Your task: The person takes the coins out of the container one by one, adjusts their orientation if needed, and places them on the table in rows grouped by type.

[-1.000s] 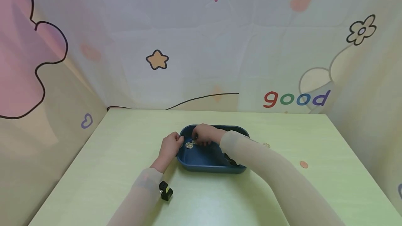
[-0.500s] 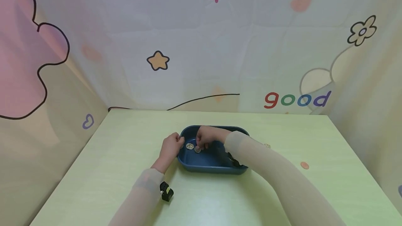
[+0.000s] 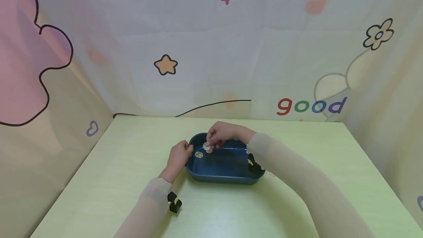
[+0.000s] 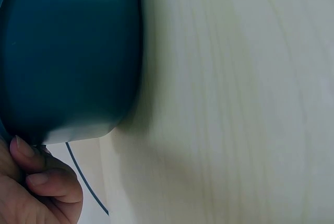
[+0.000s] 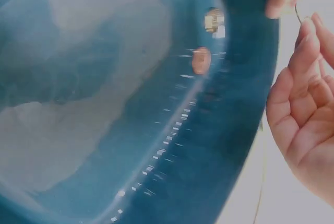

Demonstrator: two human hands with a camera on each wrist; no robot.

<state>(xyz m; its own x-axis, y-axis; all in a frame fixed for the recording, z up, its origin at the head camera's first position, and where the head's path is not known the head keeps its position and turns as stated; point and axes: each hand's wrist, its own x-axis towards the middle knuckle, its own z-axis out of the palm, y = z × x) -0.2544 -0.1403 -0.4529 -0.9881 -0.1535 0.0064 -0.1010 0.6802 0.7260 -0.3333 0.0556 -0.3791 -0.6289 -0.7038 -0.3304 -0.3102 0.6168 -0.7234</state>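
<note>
A dark blue tray (image 3: 224, 180) with rounded corners stands on the table. At its left end my left hand (image 3: 179, 155) grips the rim; in the left wrist view the thumb and curled fingers (image 4: 52, 182) lie at the tray's edge. My right hand (image 3: 222, 133) is above the tray's far left part, pinching a coin (image 3: 206, 145) between thumb and fingertips. That coin appears edge-on in the right wrist view. Inside the tray lie a copper-coloured coin (image 5: 201, 60) and a shiny pale coin (image 3: 199, 155).
On the pale green table (image 3: 132, 164), a pinkish coin (image 3: 272, 174) lies just beyond the tray's right end, partly covered by the right wrist. Small black devices (image 3: 174, 202) sit at both wrists. A printed cloth backdrop (image 3: 205, 47) closes off the back and sides.
My right hand has risen from the tray's floor, with a coin now pinched in its fingers. The right forearm shifted right, covering coins on the table. My left hand stayed on the rim.
</note>
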